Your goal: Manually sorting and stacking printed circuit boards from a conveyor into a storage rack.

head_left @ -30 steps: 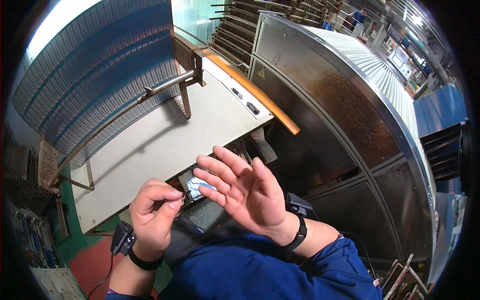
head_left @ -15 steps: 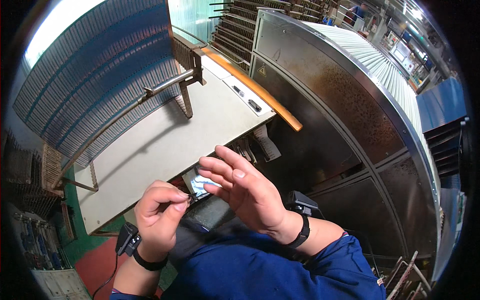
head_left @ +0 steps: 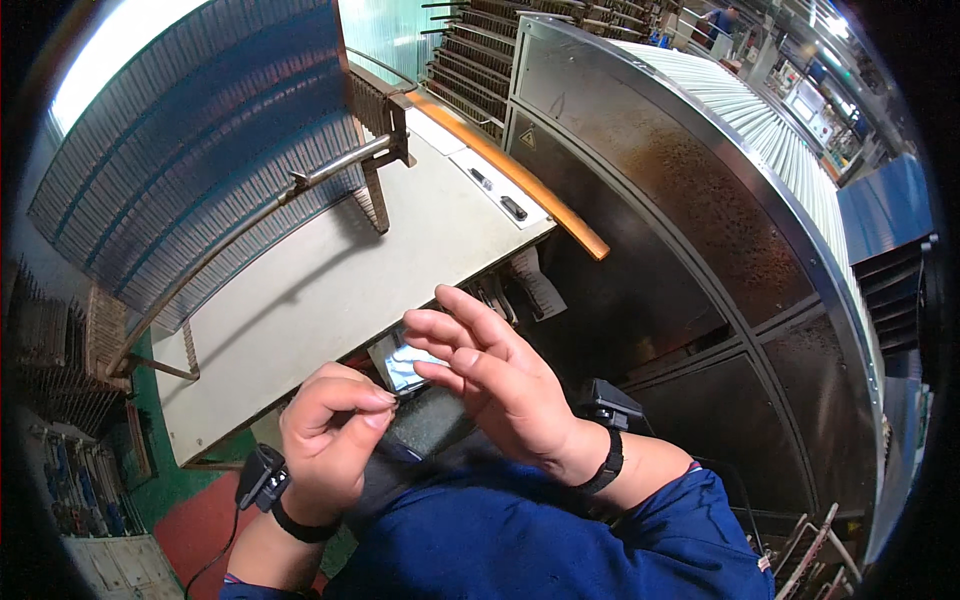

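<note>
My left hand (head_left: 330,430) is in front of the table's near edge, thumb and forefinger pressed together in a pinch. Whatever lies between those fingertips is too small or too hidden to name. To its right, my right hand (head_left: 510,390) is raised with fingers stretched out and holds nothing. The two hands are close but apart. Beyond them is the white tabletop (head_left: 400,260), bearing a metal rack (head_left: 335,165) with closely spaced rows of thin, ribbed strips (head_left: 215,140).
Two dark pen-like items (head_left: 513,208) lie on white paper at the table's far right, beside an orange-brown bar (head_left: 560,222). A large stained metal cabinet (head_left: 680,210) fills the right side. Metal racks (head_left: 465,75) stand behind. A person (head_left: 717,22) is far off.
The small dark piece seen at my left fingertips half a second ago is now barely visible. My left hand has shifted slightly right. My right hand stays open, almost in place.
</note>
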Demonstrator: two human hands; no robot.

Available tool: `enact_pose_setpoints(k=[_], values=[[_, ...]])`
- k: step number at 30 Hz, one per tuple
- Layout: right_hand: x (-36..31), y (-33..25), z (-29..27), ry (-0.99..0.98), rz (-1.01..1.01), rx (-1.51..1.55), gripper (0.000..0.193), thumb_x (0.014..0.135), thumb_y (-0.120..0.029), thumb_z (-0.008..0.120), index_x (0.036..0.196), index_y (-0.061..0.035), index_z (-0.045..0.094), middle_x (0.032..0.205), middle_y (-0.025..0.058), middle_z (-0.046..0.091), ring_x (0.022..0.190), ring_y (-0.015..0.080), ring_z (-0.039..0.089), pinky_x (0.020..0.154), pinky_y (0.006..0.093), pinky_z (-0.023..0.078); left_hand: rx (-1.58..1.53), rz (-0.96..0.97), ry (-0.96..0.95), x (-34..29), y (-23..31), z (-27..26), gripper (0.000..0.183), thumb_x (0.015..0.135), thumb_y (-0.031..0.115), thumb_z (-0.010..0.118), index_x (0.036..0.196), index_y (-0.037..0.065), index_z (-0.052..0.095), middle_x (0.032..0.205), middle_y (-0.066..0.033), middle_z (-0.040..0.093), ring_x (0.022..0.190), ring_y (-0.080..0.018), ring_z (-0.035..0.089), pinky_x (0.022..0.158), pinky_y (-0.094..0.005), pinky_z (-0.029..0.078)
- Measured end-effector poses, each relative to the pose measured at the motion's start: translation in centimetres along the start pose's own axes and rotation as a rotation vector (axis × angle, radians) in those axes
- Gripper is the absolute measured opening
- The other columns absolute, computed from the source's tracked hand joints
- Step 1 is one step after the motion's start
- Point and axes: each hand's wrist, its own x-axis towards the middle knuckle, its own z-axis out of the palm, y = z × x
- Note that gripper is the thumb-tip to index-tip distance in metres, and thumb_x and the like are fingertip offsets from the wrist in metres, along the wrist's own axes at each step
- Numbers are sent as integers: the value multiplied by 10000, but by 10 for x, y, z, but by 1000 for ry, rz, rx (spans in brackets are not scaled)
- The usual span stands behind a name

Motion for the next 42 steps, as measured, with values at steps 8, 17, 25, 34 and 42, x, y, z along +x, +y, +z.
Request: enact_pose_setpoints(k=[8, 17, 25, 34, 42], values=[[1, 0, 1, -64, -91, -99, 610, 975, -14, 480, 1517, -17, 202, 1453, 184, 416, 1346, 229, 416, 1083, 361, 384, 76, 50, -74, 2, 5, 8, 130, 823, -56, 614, 919, 23, 652, 841, -85, 632, 731, -152, 589, 663, -265, 471], [3, 1, 0, -66, -72, -112, 616, 974, -9, 481, 1522, -32, 199, 1420, 180, 446, 1316, 223, 448, 1071, 354, 398, 100, 16, -49, 2, 5, 5, 127, 820, -59, 609, 910, 19, 653, 833, -83, 632, 731, -156, 587, 663, -270, 470], [-3, 1, -10, -5, -30, -238, 307, 976, -77, 529, 1273, 2, 512, 1237, 148, 601, 1131, 207, 592, 983, 338, 481, 104, -50, -44, 1, -7, 3, 108, 832, -67, 612, 907, 8, 631, 855, -75, 621, 768, -149, 581, 710, -265, 461], [-14, 8, -16, -35, 2, -535, 159, 928, -78, 650, 1064, -4, 615, 931, 6, 607, 848, 53, 555, 767, 225, 470, -21, -216, -34, -12, -30, 8, 109, 872, -12, 627, 948, 41, 568, 876, -41, 604, 806, -106, 578, 735, -261, 460], [-22, 47, -63, 57, 172, -634, 74, 942, -86, 620, 950, -17, 644, 886, 14, 649, 777, 66, 578, 688, 225, 473, 244, -378, -268, -30, -64, 2, 206, 882, 11, 651, 1070, 47, 575, 987, -34, 622, 903, -81, 564, 772, -239, 460]])
